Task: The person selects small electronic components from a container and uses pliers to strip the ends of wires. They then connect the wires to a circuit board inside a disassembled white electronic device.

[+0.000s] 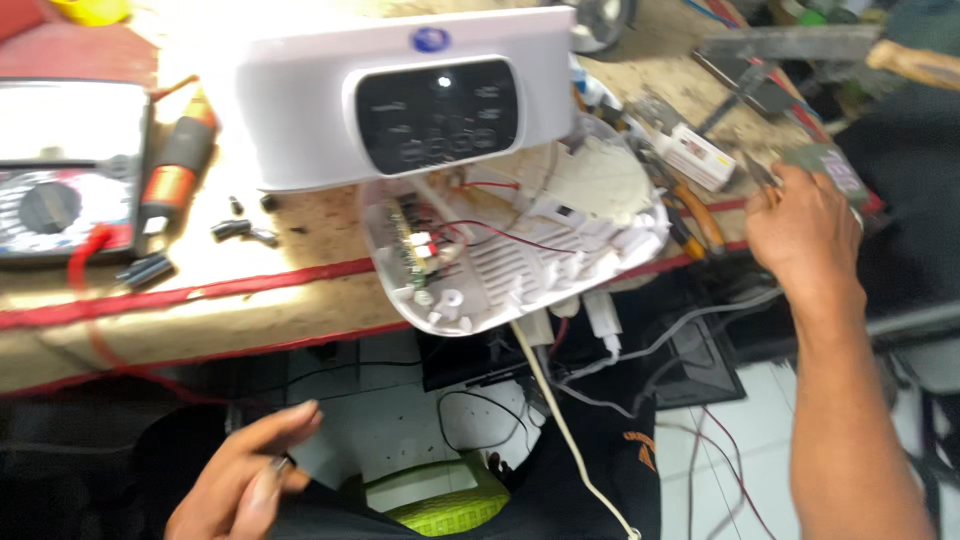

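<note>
A white appliance housing (300,110) with a black oval display panel (437,113) lies on the wooden bench (200,310). In front of it an opened white plastic shell (540,270) shows a small green circuit board (405,245) and red wires. My right hand (800,235) is out at the bench's right end, fingers closed on a small greenish circuit board (830,170). My left hand (245,480) hangs low over my lap, below the bench edge, fingers loosely curled; a small metal glint sits at its fingers, blurred.
A multimeter (60,170) with a red lead sits at the left, beside an orange and black tool handle (180,150) and loose dark screws (235,228). Orange-handled pliers (695,215) lie right of the shell. A white cable (560,410) and wires hang below the bench.
</note>
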